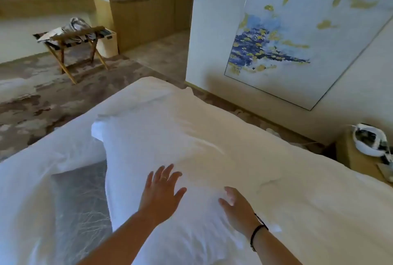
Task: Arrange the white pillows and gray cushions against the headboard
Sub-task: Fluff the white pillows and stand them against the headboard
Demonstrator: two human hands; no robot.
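A large white pillow (161, 149) lies lengthwise on the white bed (308, 201), running away from me. My left hand (162, 192) rests flat on its near part with the fingers spread. My right hand (236, 207) presses the pillow's right side, fingers curled slightly into the fabric, a black band on the wrist. A gray patterned cushion (80, 207) lies to the left of the pillow, partly tucked between it and a second white pillow (42, 171) at the far left. No headboard is in sight.
A bedside table (357, 158) with a white round device stands at the right. A wooden luggage rack (74, 45) holding clothes stands on the carpet at the back left. A wall with a large painting (297, 41) rises beyond the bed.
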